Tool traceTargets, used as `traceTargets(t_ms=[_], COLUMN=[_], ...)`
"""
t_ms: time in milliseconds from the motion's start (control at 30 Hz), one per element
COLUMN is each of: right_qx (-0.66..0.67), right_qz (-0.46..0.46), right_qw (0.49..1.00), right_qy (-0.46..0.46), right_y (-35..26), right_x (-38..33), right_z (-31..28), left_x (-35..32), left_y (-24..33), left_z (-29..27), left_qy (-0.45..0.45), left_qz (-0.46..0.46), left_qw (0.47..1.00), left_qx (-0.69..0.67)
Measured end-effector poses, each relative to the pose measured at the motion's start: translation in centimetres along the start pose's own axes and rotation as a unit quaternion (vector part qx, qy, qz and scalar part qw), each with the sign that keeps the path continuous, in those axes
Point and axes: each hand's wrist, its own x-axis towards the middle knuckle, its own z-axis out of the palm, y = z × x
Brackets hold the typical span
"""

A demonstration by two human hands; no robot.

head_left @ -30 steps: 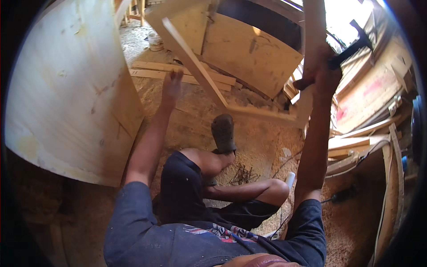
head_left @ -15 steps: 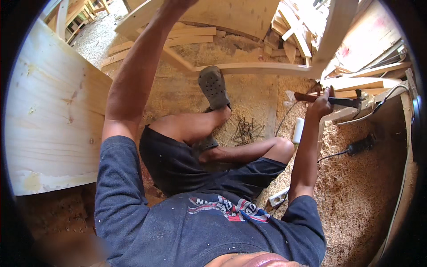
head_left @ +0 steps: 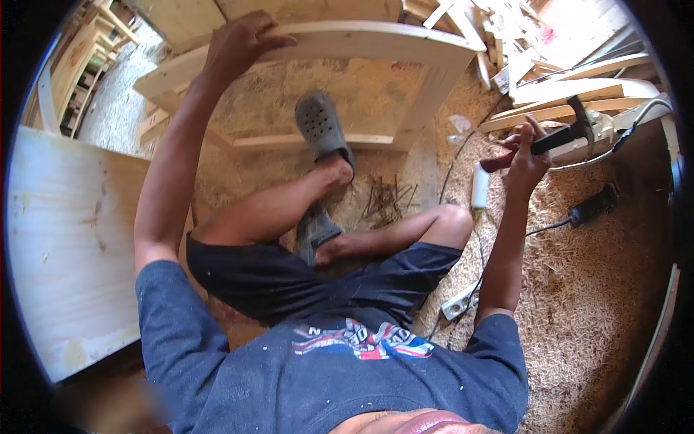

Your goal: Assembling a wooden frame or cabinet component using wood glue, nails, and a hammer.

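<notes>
In front of me a rectangular wooden frame (head_left: 347, 36) of pale boards stands over the floor. My left hand (head_left: 242, 47) is closed over its upper board, near the left corner. Off to the right, away from the frame, my right hand (head_left: 526, 163) grips a claw hammer (head_left: 557, 140). Its dark head points to the upper right, and its reddish handle end shows on the left of my fist. My foot in a grey clog (head_left: 322, 123) reaches into the frame's opening, near its lower board.
A heap of dark nails (head_left: 390, 199) lies near my legs. At my right are a white bottle (head_left: 480, 186), a power strip (head_left: 459, 304), a black corded adapter (head_left: 594, 205) and wood shavings (head_left: 578, 304). Offcuts (head_left: 506, 43) pile up at the back right. A large board (head_left: 79, 246) stands at left.
The wooden frame now shows more fully and sits differently in view, its upper board level. My left hand has come into full sight on it. The hammer has tilted upward in my right hand.
</notes>
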Motion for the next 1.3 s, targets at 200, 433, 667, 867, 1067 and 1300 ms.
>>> traceTargets(t_ms=[200, 433, 667, 867, 1067, 1300], right_qx=[0.101, 0.050, 0.016, -0.044, -0.159, -0.117], right_qz=[0.190, 0.199, 0.200, 0.143, -0.103, -0.205], right_qw=[0.967, 0.961, 0.955, 0.947, 0.945, 0.957], right_qy=[-0.134, -0.183, -0.221, -0.284, -0.265, -0.167], right_y=[-2.9, -5.3, -9.4, -12.4, -18.3, -24.8], right_x=[0.7, 0.7, 1.8, 2.9, 5.4, 11.1], right_z=[0.0, -1.0, -1.6, -1.4, -0.6, 0.0], left_x=[1.6, 3.9, 3.5, 3.7, 3.6, 4.2], left_y=[4.6, 14.3, 15.6, 15.1, 14.1, 14.6], left_z=[2.1, 3.2, 3.0, 3.6, 3.4, 3.5], left_qy=[0.149, 0.157, 0.174, 0.130, 0.118, 0.131], left_qz=[0.139, 0.168, 0.244, 0.242, 0.260, 0.311], left_qw=[0.934, 0.905, 0.930, 0.921, 0.919, 0.905], left_qx=[-0.294, -0.359, -0.214, -0.274, -0.273, -0.258])
